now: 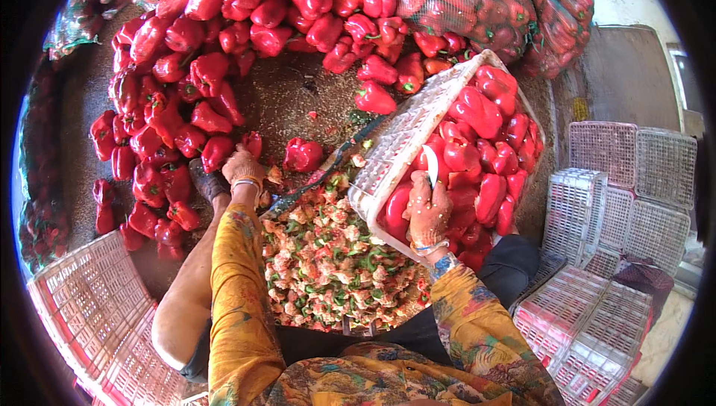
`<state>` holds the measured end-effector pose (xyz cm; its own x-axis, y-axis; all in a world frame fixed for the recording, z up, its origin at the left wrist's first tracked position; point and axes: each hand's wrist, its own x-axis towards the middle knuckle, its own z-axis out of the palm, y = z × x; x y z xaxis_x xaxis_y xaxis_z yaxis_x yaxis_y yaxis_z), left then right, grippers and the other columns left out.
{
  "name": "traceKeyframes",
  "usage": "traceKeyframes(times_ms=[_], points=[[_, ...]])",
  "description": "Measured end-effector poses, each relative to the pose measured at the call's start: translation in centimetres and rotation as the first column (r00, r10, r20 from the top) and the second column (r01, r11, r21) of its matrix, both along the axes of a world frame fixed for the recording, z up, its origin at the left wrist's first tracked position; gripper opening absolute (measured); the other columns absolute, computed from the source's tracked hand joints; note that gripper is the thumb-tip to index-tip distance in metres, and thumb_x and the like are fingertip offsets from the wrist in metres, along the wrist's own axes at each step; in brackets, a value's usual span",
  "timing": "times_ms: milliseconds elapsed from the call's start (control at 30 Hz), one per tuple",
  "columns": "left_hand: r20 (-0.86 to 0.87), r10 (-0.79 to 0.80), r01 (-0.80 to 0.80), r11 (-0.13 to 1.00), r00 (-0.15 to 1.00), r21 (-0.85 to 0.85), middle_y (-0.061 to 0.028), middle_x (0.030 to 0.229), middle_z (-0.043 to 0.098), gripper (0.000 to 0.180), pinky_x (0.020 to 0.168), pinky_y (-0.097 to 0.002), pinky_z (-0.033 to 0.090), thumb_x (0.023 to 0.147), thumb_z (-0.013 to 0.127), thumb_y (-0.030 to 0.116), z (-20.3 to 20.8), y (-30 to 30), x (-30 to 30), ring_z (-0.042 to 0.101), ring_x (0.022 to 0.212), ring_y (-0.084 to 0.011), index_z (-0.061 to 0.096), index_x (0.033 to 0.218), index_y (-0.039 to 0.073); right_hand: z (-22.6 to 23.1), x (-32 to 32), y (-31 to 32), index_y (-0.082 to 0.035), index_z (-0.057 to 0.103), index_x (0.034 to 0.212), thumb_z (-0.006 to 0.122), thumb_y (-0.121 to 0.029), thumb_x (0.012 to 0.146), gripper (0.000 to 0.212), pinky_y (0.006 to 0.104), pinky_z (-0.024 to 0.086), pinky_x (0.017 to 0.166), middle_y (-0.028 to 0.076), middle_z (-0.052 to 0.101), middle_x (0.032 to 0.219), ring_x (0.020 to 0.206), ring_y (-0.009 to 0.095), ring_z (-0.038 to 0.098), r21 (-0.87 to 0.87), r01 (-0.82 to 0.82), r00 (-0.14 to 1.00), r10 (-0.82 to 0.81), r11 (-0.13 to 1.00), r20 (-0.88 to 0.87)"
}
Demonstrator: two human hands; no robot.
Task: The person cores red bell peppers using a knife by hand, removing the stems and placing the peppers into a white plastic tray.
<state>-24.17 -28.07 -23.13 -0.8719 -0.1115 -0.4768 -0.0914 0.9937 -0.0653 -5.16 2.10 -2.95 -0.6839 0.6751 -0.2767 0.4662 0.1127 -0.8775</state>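
Note:
My right hand (430, 208) is closed around a small knife (430, 163), its pale curved blade pointing away from me. This hand is over a tilted white plastic crate (406, 133) filled with cored red bell peppers (477, 111). On the left, my left hand (245, 167) has its fingers curled at a red bell pepper (252, 142) by the edge of the pile; the fingertips are partly hidden. Another red bell pepper (303, 154) lies alone to the right of that hand. Between my legs is a heap of cut-out pepper cores (335, 264) with green stems.
A large pile of whole red peppers (179, 70) curves across the far left. Full mesh sacks (455, 3) stand at the back. Crates are stacked at the right (589, 316), and another crate (97, 309) stands at the near left. A dark rolled edge (328, 171) borders the heap of cores.

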Motion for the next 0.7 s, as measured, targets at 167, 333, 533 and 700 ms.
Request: traceKeyframes(times_ms=[167, 333, 533, 700], points=[[0.524, 0.599, -0.347, -0.394, 0.606, 0.851, -0.0048, 0.093, 0.07, 0.032, 0.076, -0.0383, 0.06, 0.08, 0.079, 0.017, -3.5, -3.6, 4.6, 0.07, 0.082, -0.0215, 0.067, 0.108, 0.007, 0.0, -0.9, -1.2, -0.002, 0.068, 0.098, 0.057, -0.03, 0.102, 0.03, 0.0358, 0.048, 0.044, 0.013, 0.064, 0.068, 0.045, 0.021, 0.06, 0.038, -0.095, 0.995, 0.094, 0.995, 0.017], [0.768, 0.226, -0.217, -0.878, 0.599, 0.428, -0.0162, 0.13, 0.062, 0.058, 0.088, -0.0575, 0.058, 0.093, 0.067, 0.04, 10.4, 5.2, 9.2, 0.065, 0.113, -0.0356, 0.049, 0.138, 0.008, 0.4, -1.4, -0.5, -0.004, 0.064, 0.088, 0.055, -0.037, 0.102, 0.037, 0.0482, 0.051, 0.059, 0.021, 0.066, 0.071, 0.058, 0.037, 0.065, 0.292, -0.11, 0.993, 0.117, 0.95, -0.007], [0.721, 0.234, -0.151, -0.892, 0.652, 0.426, -0.0147, 0.132, 0.059, 0.067, 0.093, -0.0582, 0.057, 0.092, 0.07, 0.045, 20.2, 10.8, 15.2, 0.062, 0.118, -0.0354, 0.044, 0.142, 0.007, 7.4, 1.6, -1.5, -0.009, 0.069, 0.099, 0.056, -0.034, 0.102, 0.028, 0.0495, 0.05, 0.063, 0.02, 0.067, 0.078, 0.075, 0.039, 0.068, 0.499, -0.352, 0.859, 0.485, 0.792, -0.165], [0.45, 0.352, -0.076, -0.714, 0.821, 0.696, -0.0093, 0.124, 0.062, 0.057, 0.097, -0.0389, 0.053, 0.1, 0.062, 0.042, 24.7, 15.0, 19.7, 0.063, 0.111, -0.0223, 0.047, 0.141, 0.005, 11.7, 10.0, -2.9, -0.009, 0.065, 0.098, 0.054, -0.033, 0.103, 0.027, 0.051, 0.051, 0.062, 0.018, 0.067, 0.078, 0.075, 0.04, 0.067, 0.501, -0.554, 0.794, 0.604, 0.665, 0.075]])
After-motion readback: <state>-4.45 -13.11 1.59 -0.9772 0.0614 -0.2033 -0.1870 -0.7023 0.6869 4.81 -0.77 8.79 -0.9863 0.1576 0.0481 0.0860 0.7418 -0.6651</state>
